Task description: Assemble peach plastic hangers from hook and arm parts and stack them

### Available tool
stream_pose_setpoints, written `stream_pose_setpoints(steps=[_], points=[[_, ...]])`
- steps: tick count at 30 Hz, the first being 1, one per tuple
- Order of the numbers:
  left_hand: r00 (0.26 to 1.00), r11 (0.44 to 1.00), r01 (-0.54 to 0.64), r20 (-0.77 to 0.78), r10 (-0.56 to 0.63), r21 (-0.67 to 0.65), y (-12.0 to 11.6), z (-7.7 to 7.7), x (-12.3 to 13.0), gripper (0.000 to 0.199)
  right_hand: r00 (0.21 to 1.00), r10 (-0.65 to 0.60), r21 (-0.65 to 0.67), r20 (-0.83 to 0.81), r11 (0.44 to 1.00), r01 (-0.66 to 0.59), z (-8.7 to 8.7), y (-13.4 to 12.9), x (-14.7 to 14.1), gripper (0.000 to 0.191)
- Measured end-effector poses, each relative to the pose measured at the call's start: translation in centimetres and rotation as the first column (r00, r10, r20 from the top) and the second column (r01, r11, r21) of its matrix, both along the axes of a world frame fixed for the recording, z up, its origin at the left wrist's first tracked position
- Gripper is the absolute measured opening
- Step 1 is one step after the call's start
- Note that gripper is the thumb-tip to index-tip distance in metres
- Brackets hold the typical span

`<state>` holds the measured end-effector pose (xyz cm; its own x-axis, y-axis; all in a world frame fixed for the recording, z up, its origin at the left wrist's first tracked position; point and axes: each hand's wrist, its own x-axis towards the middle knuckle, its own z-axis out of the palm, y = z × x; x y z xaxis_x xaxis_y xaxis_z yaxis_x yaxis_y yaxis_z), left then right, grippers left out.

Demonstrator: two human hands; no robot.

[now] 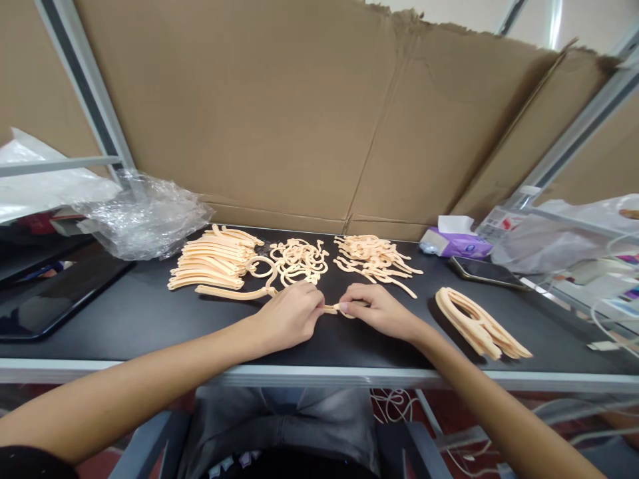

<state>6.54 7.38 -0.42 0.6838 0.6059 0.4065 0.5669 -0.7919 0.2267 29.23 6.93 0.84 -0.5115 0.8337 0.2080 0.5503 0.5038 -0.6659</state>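
Observation:
My left hand (291,315) is closed in a pinch on a peach-coloured plastic hanger part (329,309), low over the black table top. Opposite it, my right hand (375,310) pinches the other end, its fingers hiding most of that end. Beside my left hand lie a long hanger arm (232,293) and a ring-shaped hook (263,267). Behind them are a stack of long hanger arms (212,259), a pile of curved hooks (299,259) and a heap of thin wavy pieces (374,256). Folded hangers (474,322) lie stacked to the right.
Crumpled clear plastic wrap (144,213) and a dark glossy panel (64,293) are on the left. A purple tissue pack (459,241), a phone (486,273) and plastic bags (544,233) stand on the right. Cardboard (279,120) walls off the back; a metal edge (324,376) runs along the front.

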Motion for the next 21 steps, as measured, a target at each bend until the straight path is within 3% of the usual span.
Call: stream_pose_setpoints(steps=[9, 16, 21], points=[[1.0, 1.0, 0.004, 0.011, -0.004, 0.013, -0.1, -0.1, 0.1, 0.016, 0.997, 0.008, -0.097, 0.075, 0.995, 0.0, 0.8, 0.6, 0.1, 0.029], [0.999, 0.999, 0.019, 0.033, -0.02, 0.031, 0.0, -0.3, 0.1, 0.019, 0.977, 0.143, -0.262, 0.158, 0.96, -0.098, 2.7, 1.6, -0.1, 0.032], [0.998, 0.998, 0.048, 0.045, -0.05, 0.046, 0.2, -0.3, 0.1, 0.021, 0.973, 0.11, -0.157, 0.201, 0.984, -0.078, 2.3, 1.3, -0.1, 0.032]])
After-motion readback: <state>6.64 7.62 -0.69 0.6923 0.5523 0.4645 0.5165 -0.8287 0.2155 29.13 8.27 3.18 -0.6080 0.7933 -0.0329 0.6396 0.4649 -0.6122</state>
